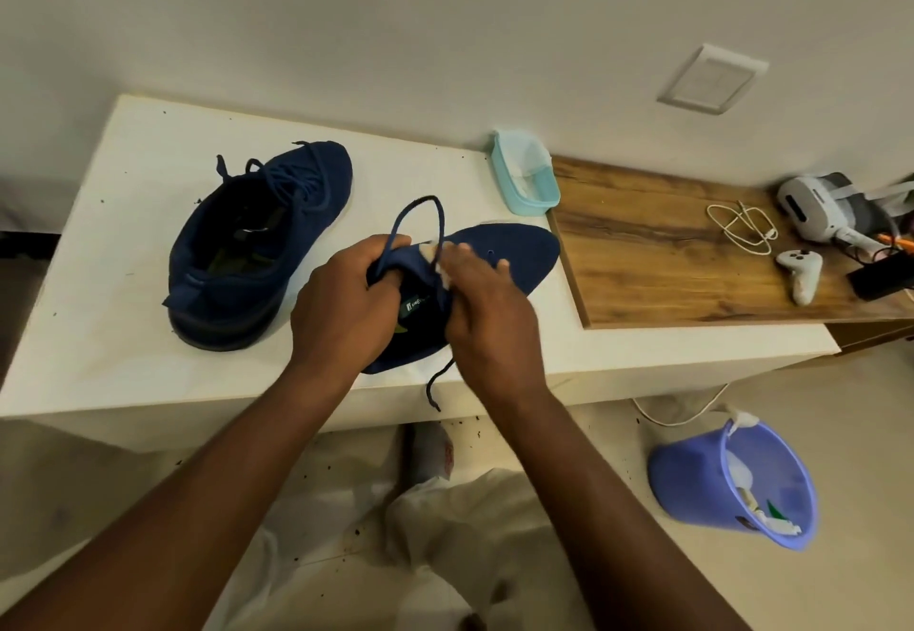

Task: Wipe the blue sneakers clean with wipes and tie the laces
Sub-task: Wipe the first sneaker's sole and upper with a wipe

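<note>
Two blue shoes are on the white table (123, 333). The far sneaker (257, 244) stands alone on its sole at the left, laced, and nothing touches it. The near sneaker (514, 254) is close to the front edge, with its toe pointing right, and both hands are on it. The left hand (346, 304) grips the collar, with the fingers curled into the opening of the shoe. The right hand (489, 304) is curled around a white wipe (447, 279) and presses it on the upper, near the eyelets. The lace (429, 387) is loose: one loop rises above the hands, and one end hangs down over the table edge. Behind the near sneaker, by the wall, stands a light blue box (526, 180) with something white inside. To the right lies a wooden board (667, 274) with a cable (742, 227), a headset (821, 207) and a controller (801, 274). On the floor at the right stands a purple bucket (692, 482) with some rubbish in it.
</note>
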`<state>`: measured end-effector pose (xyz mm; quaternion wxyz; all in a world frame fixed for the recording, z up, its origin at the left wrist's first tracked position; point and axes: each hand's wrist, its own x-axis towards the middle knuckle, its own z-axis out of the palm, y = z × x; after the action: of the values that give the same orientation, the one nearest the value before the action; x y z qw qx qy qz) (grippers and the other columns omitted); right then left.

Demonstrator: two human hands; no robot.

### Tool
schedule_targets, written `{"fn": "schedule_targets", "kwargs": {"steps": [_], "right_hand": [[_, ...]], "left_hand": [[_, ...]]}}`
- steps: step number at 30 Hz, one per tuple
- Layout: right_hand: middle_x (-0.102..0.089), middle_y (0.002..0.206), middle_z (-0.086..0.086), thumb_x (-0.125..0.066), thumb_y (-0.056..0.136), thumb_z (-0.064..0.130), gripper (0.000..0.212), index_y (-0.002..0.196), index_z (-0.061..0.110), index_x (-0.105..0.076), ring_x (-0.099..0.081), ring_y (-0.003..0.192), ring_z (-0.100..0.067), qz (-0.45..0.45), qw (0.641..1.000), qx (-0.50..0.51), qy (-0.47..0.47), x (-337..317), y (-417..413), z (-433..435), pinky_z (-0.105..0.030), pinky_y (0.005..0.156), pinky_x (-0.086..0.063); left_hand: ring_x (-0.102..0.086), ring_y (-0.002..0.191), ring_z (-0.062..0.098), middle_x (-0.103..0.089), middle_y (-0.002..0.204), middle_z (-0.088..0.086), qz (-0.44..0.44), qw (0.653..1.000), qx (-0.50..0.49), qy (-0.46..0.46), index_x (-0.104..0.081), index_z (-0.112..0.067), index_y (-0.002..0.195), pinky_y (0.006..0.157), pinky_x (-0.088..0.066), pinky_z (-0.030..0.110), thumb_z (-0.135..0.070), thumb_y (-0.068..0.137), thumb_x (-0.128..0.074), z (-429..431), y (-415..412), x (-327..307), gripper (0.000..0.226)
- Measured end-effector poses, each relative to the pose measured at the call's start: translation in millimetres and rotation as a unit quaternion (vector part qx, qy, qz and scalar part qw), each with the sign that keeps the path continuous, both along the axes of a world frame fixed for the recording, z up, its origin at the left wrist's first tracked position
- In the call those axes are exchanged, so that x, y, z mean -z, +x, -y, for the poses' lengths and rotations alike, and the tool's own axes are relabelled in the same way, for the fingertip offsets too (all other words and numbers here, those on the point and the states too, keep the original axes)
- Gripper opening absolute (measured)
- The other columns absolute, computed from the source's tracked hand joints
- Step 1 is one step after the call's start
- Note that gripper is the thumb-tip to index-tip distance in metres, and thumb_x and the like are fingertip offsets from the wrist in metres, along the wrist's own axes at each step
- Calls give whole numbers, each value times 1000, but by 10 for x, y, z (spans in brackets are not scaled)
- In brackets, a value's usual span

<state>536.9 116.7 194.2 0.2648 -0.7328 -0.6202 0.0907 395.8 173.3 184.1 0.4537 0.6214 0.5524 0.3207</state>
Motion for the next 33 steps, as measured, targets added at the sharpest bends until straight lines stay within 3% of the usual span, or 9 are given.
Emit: {"fn": "schedule_targets", "kwargs": {"steps": [4, 7, 11, 13, 16, 20, 24, 29, 33], "right_hand": [[-68, 124, -3, -53, 91, 11, 40, 129, 17, -65, -55, 124, -24, 85, 991, -50, 86, -36, -9, -43, -42, 104, -42], [-66, 107, 2, -60, 93, 18, 32, 123, 23, -69, -51, 102, -18, 142, 987, 51, 52, -34, 333, -131, -30, 82, -36], [-66, 111, -2, -56, 95, 5, 32, 121, 16, -70, -59, 103, -17, -87, 971, 208, 77, 136, 721, -72, -15, 77, -39], [-63, 116, -1, -53, 96, 2, 38, 127, 18, -67, -57, 107, -14, -140, 961, 232, 60, 230, 762, -59, -2, 77, -37], [-58, 120, -4, -54, 97, 6, 40, 134, 18, -61, -54, 109, -14, -104, 979, 173, 12, 322, 666, -109, -13, 87, -39], [-61, 113, -5, -55, 101, 20, 27, 125, 13, -64, -57, 99, -13, -70, 994, 85, -9, 368, 537, -159, -27, 88, -48], [-63, 100, 2, -62, 97, 26, 18, 110, 18, -72, -59, 91, -12, -61, 998, 19, 4, 422, 474, -135, -29, 78, -51], [-66, 100, 3, -67, 92, 18, 8, 100, 19, -71, -61, 86, -7, -69, 995, 73, 22, 412, 548, -239, -17, 74, -48], [-69, 93, 0, -61, 90, 7, 16, 98, 14, -72, -63, 85, -12, -68, 986, 152, 26, 374, 752, -518, -22, 68, -46]], "left_hand": [[-67, 98, 17, -70, 97, -16, 7, 1000, -1, -21, -63, -51, 112, 88, -57, 48, -31, 93, -52, -23, -23, 0, 29], [-67, 105, 16, -71, 109, -17, 14, 999, 8, -32, -63, -52, 117, 96, -55, 48, -41, 88, -50, -46, -25, 12, 33], [-63, 111, 14, -70, 111, -20, -2, 999, 13, -34, -62, -53, 116, 107, -45, 50, -41, 93, -56, -105, -5, 29, 27], [-63, 111, 14, -69, 109, -23, -2, 999, 26, -45, -61, -56, 113, 108, -44, 49, -46, 87, -57, -117, -15, 15, 28], [-63, 113, 15, -68, 113, -21, -1, 998, 34, -47, -62, -52, 118, 106, -47, 47, -52, 84, -61, -150, -29, 17, 34], [-55, 125, 13, -59, 136, -8, -18, 999, 2, 29, -53, -32, 140, 107, -44, 37, -32, 96, -67, -150, -59, -15, 46], [-53, 129, 16, -58, 135, -9, -41, 992, 6, 119, -45, -30, 142, 111, -41, 56, -29, 94, -67, -83, -47, -56, 53], [-55, 123, 17, -59, 132, -8, -113, 974, 26, 193, -42, -27, 145, 109, -32, 48, -41, 88, -74, 4, 27, -79, 66], [-54, 120, 16, -58, 128, -9, -178, 951, 73, 241, -40, -35, 147, 107, -28, 43, -51, 82, -76, 68, 67, -57, 75]]}}
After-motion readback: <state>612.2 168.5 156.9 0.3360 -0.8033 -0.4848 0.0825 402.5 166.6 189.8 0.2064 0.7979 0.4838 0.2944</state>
